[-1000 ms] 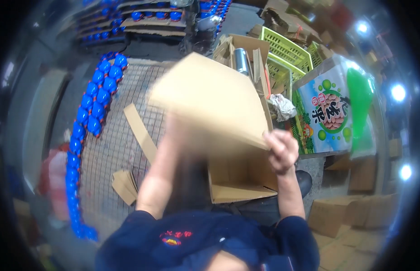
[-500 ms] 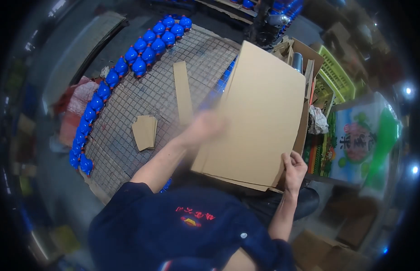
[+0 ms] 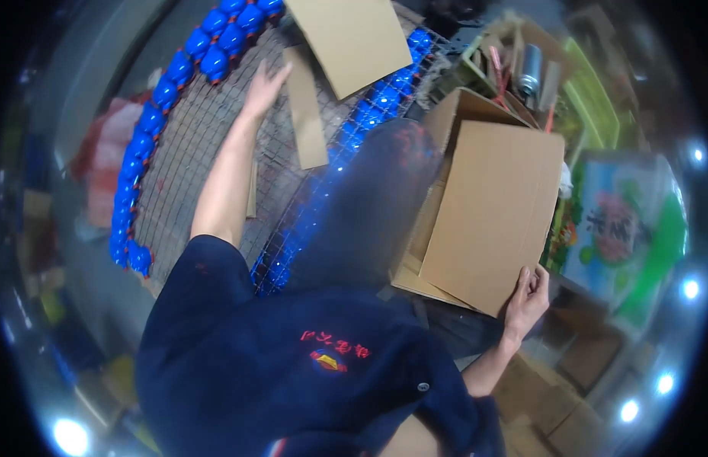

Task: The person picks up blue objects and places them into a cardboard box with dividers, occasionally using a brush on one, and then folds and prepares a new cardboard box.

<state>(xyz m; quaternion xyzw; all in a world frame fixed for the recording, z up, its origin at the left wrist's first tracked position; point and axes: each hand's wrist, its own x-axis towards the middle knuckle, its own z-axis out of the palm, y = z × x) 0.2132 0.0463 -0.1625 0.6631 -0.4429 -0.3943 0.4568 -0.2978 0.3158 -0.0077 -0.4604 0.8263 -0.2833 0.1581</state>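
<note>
My left hand (image 3: 266,87) is stretched out over the wire mesh (image 3: 201,152), fingers apart, holding nothing. A narrow cardboard strip (image 3: 307,114) lies just right of it, and beyond that a large cardboard sheet (image 3: 354,42) rests across the far part of the mesh. My right hand (image 3: 528,301) has its fingers closed at the near right corner of another cardboard sheet (image 3: 495,206). That sheet leans over an open cardboard box (image 3: 464,107) by my knee. My left forearm mostly hides a small stack of cardboard pieces (image 3: 253,190).
Glossy blue rounded pieces (image 3: 150,119) with red-orange tips line the mesh's left edge; more blue shows under the mesh (image 3: 384,95) at right. A metal can (image 3: 530,68) stands in a box at the far right, beside a yellow-green crate (image 3: 594,99) and a printed white bag (image 3: 613,221).
My left hand has moved away, far and left, off the cardboard. One large sheet now lies at the far side of the mesh, uncovering the open box. My right hand stays at the lower corner.
</note>
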